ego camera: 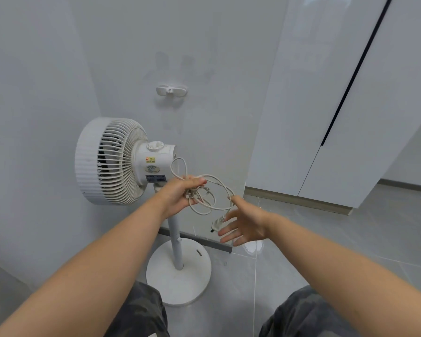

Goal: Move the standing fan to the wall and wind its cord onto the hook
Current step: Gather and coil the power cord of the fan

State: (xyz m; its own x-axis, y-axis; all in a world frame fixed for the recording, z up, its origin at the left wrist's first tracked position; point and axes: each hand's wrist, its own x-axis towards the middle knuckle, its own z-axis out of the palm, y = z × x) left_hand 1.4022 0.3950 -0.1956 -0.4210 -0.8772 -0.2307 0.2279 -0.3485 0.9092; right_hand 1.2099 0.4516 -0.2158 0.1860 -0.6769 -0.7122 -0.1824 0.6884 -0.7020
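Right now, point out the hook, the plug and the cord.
hook (171, 90): head view, its centre.
plug (216, 224): head view, its body.
cord (223, 188): head view, outer loop.

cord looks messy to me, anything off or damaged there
No damage shows. The cord is bunched in uneven loops in the left hand, the plug dangling by the open right hand. None is on the hook yet. The fan stands upright.

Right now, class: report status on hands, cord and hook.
Left hand shut on cord loops; right hand open by plug. Fan at wall. Hook bare, path clear.
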